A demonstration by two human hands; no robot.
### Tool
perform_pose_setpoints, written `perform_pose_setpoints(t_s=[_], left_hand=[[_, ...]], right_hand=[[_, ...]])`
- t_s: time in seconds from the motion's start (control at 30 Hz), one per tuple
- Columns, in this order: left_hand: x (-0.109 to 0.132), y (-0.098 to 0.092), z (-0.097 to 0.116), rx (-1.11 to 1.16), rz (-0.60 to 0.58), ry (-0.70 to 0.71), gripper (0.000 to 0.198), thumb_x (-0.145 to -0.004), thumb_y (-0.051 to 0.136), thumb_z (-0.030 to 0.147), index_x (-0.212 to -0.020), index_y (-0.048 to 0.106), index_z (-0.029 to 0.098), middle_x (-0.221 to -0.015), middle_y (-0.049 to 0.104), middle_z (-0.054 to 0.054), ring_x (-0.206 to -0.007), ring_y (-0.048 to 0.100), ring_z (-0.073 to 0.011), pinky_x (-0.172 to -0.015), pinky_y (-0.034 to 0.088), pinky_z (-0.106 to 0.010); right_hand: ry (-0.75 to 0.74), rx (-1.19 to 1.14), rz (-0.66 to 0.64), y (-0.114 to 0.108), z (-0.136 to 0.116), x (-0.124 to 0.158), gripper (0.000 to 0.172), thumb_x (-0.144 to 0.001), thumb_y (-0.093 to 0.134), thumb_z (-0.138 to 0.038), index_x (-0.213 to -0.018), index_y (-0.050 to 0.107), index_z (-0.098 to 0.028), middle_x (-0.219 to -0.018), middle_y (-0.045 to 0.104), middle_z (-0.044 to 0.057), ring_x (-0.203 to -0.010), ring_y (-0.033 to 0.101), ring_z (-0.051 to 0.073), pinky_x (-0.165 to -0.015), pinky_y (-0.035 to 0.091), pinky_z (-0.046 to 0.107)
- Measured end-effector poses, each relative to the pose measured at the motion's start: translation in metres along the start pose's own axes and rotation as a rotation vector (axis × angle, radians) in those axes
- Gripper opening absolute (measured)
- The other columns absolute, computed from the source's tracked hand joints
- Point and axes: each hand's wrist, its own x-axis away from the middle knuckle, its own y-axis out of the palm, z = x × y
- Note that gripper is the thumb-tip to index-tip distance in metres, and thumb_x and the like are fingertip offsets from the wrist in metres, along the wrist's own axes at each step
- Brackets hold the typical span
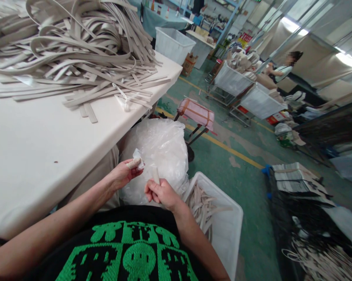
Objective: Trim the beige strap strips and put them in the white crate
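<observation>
My left hand (123,173) is closed on a crumpled white piece (138,157), which looks like thin cloth or tissue. Its thumb has a pale wrap around it. Close by on the right, my right hand (163,193) is curled around a short beige strip (155,175) whose end sticks up above the fist. The rest of that strip is hidden by the fingers. Both hands are in front of a big clear plastic bag (164,140) with pale contents. A large heap of beige strips (85,47) lies on the white-covered table (32,144) to the left.
At my right stands a white plastic bin (227,234) holding loose strips. Beyond the bag is a stool with a pink cover (196,113). White carts (260,99) stand farther off, near a person (283,70). Bundled strips (293,181) lie at the right.
</observation>
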Motion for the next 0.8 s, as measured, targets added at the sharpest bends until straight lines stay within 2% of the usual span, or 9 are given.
perform_pose_setpoints(t_s=[0.07,0.17,0.43,0.57,0.67,0.73,0.8], left_hand=[[-0.001,0.004,0.0,0.009,0.037,0.02,0.018,-0.074,0.081,0.024,-0.07,0.068,0.012,-0.07,0.069,-0.004,-0.061,0.064,-0.0112,-0.062,0.054,-0.021],[0.0,0.008,-0.003,0.006,0.013,0.034,0.018,-0.073,0.082,0.025,-0.072,0.07,0.011,-0.069,0.07,-0.004,-0.061,0.064,-0.0117,-0.061,0.054,-0.021],[0.003,0.006,-0.005,-0.064,-0.112,0.08,0.043,-0.049,0.094,0.04,-0.071,0.072,0.01,-0.072,0.072,-0.006,-0.064,0.064,-0.0137,-0.064,0.052,-0.023],[0.007,0.004,-0.011,-0.158,-0.174,0.043,0.044,-0.054,0.091,0.045,-0.074,0.072,0.01,-0.068,0.072,-0.008,-0.059,0.065,-0.016,-0.059,0.051,-0.025],[0.013,0.005,-0.02,-0.292,-0.267,-0.045,0.045,-0.065,0.082,0.053,-0.076,0.071,0.011,-0.048,0.062,-0.004,-0.043,0.06,-0.0179,-0.044,0.044,-0.025],[0.013,0.006,-0.023,-0.353,-0.271,-0.061,0.043,-0.07,0.077,0.054,-0.072,0.07,0.012,-0.039,0.053,0.0,-0.035,0.054,-0.0159,-0.037,0.037,-0.023],[0.009,0.006,-0.018,-0.326,-0.19,0.008,0.039,-0.068,0.08,0.05,-0.07,0.069,0.012,-0.044,0.057,-0.001,-0.039,0.054,-0.0132,-0.04,0.038,-0.022]], right_hand=[[0.03,-0.002,-0.021,0.011,0.009,-0.001,0.044,-0.085,0.053,-0.057,-0.073,0.059,-0.015,-0.051,0.056,-0.004,-0.034,0.034,0.004,-0.037,0.023,0.019],[0.051,-0.005,0.008,0.02,0.019,-0.011,0.042,-0.086,0.053,-0.054,-0.071,0.059,-0.015,-0.049,0.056,-0.005,-0.033,0.035,0.004,-0.037,0.023,0.02],[0.083,-0.077,0.047,0.023,0.027,-0.024,0.035,-0.091,0.051,-0.043,-0.07,0.057,-0.015,-0.046,0.055,-0.005,-0.031,0.032,0.004,-0.034,0.019,0.02],[0.108,-0.114,0.048,0.025,0.028,-0.027,0.035,-0.091,0.051,-0.043,-0.07,0.057,-0.015,-0.047,0.055,-0.005,-0.03,0.032,0.004,-0.033,0.019,0.02],[0.128,-0.126,0.059,0.025,0.025,-0.031,0.04,-0.093,0.05,-0.048,-0.072,0.056,-0.015,-0.048,0.055,-0.005,-0.03,0.031,0.004,-0.033,0.019,0.019],[0.108,-0.109,0.024,0.02,0.024,-0.03,0.041,-0.092,0.05,-0.052,-0.079,0.058,-0.014,-0.054,0.059,-0.003,-0.033,0.04,0.005,-0.035,0.026,0.018],[0.069,-0.046,-0.009,0.014,0.027,-0.022,0.04,-0.089,0.056,-0.054,-0.094,0.06,-0.014,-0.069,0.067,0.001,-0.043,0.054,0.007,-0.042,0.039,0.018]])
